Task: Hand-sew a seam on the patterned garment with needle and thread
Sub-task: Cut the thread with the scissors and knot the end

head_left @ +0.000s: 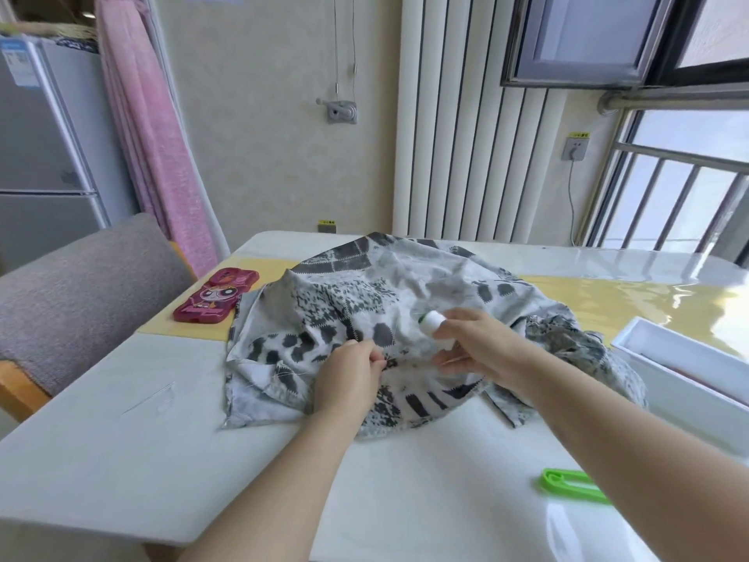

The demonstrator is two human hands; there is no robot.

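the patterned garment (pixel 344 302) lies crumpled in a heap across the middle of the table (pixel 121 460), bunched so one edge faces the person. the right hand (pixel 482 350) hovers over it with fingers curled round a white spool (pixel 431 321), tilted toward the other hand, probably so thread can run off freely. the left hand (pixel 348 379) sits just beside it, low over the fabric, fingertips pressed together in a pinch on what looks like the thread (pixel 384 361) end (too fine to be sure). a thin needle (pixel 150 397) seems to lie apart on the bare table to the left, so this looks like drawing off a length before threading; stitching is not yet begun. a green clip-like tool (pixel 571 484) waits near the right forearm, likely for cutting.
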